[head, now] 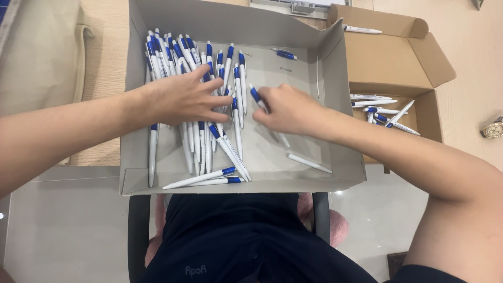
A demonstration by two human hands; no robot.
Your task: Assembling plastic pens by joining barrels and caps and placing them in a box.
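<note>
Left hand [181, 99] lay flat, fingers spread, grip released, pressing on the pile of pens [199, 105] at 10 o'clock in the grey tray [236, 186]. Right hand [285, 109], toward 3 o'clock beside the pile, pinched one blue-tipped pen [257, 97]. Brown box [398, 57] with more pens sat at 2 o'clock on the tabletop [471, 31].

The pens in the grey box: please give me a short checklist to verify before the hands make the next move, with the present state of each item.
1. Right hand has a pen in its grip: ok, a blue and white pen sticks out from the fingers.
2. Left hand steadies the pile of pens: ok, it lies flat on it.
3. Grey box sits stable: cannot tell, its near edge overhangs the lap.
4. Free floor in the box for sorting: ok, the right part is mostly bare.
5. Brown box is open and near: ok, pen parts lie inside.
</note>
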